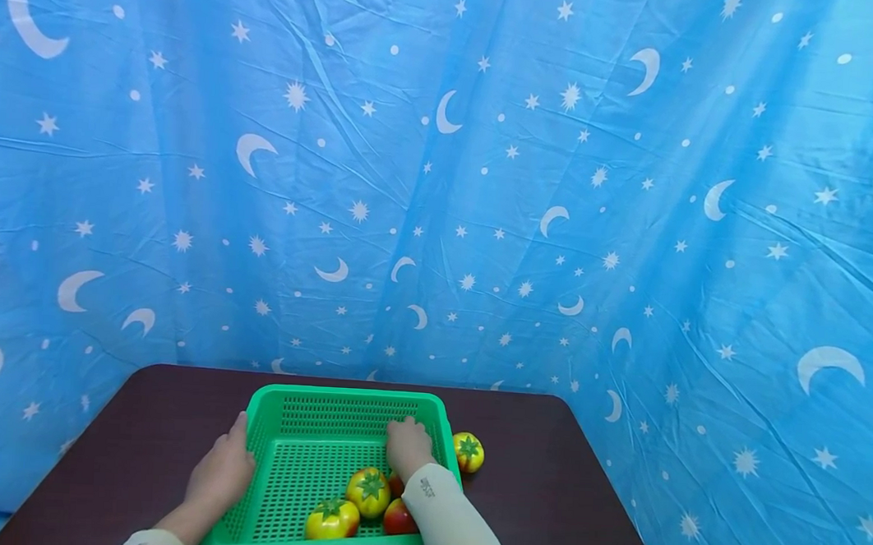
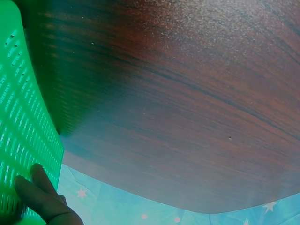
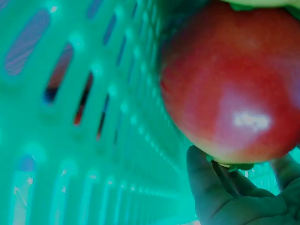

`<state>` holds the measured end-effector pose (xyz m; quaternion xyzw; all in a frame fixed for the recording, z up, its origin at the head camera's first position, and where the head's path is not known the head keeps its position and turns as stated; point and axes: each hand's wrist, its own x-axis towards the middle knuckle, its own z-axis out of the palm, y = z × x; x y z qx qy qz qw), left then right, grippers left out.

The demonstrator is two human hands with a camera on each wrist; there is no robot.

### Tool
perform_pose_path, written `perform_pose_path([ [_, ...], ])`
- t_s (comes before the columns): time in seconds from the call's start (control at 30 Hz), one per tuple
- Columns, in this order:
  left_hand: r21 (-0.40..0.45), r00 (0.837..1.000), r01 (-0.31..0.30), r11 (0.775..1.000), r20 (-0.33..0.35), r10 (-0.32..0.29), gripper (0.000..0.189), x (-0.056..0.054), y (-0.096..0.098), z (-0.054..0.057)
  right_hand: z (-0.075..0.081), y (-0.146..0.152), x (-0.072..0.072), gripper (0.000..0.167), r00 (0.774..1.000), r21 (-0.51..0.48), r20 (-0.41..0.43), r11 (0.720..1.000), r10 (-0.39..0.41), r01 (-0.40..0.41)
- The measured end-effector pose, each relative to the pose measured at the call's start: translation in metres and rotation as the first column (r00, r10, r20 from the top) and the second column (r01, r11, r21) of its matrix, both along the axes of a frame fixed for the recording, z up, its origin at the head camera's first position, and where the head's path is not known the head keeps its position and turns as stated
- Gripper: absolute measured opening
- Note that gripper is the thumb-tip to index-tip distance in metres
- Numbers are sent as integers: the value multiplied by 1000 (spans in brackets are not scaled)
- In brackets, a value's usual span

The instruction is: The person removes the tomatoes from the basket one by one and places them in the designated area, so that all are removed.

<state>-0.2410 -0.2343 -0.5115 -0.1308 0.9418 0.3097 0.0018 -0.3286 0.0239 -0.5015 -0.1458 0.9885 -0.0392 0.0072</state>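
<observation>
A green plastic basket [image 1: 316, 449] stands on the table. My left hand [image 1: 222, 471] grips its left rim, with fingers [image 2: 40, 199] lying against the slotted outer wall. Inside the far right part of the basket, my right hand [image 1: 408, 445] has its fingers curled at the leafy end of a red tomato [image 3: 234, 89]; the forearm partly hides this tomato from the head view. Nearer the front lie a yellow tomato with a green leaf top [image 1: 368, 493], another yellow one [image 1: 332, 520] and a red one [image 1: 398, 518] beside the right sleeve.
One more yellow-red tomato [image 1: 468, 452] sits on the dark wooden table [image 1: 529, 483], just outside the basket's right wall. A blue curtain [image 1: 382, 179] with white moons and stars hangs behind the table and along its sides.
</observation>
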Motion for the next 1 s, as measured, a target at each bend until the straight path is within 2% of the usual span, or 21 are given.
perform_pose_path([
  [0.23,-7,1000,0,1000,14,0,73,0,0,0,2,-2,-7,28,995,73,-73,996,66,-60],
  [0.43,-1,1000,1,1000,12,-1,73,-1,0,-2,14,-4,-5,36,997,97,-51,994,63,-58],
  [0.57,-5,1000,-2,1000,6,2,73,-1,-1,-4,26,-6,-5,40,996,69,-40,995,74,-72],
  [0.77,-7,1000,2,1000,-4,-2,72,-1,-2,-4,46,-5,-5,48,998,-50,7,996,69,-68],
  [1.0,-9,1000,3,1000,-9,-3,73,0,0,-4,54,3,-7,49,996,-59,6,995,87,-86],
])
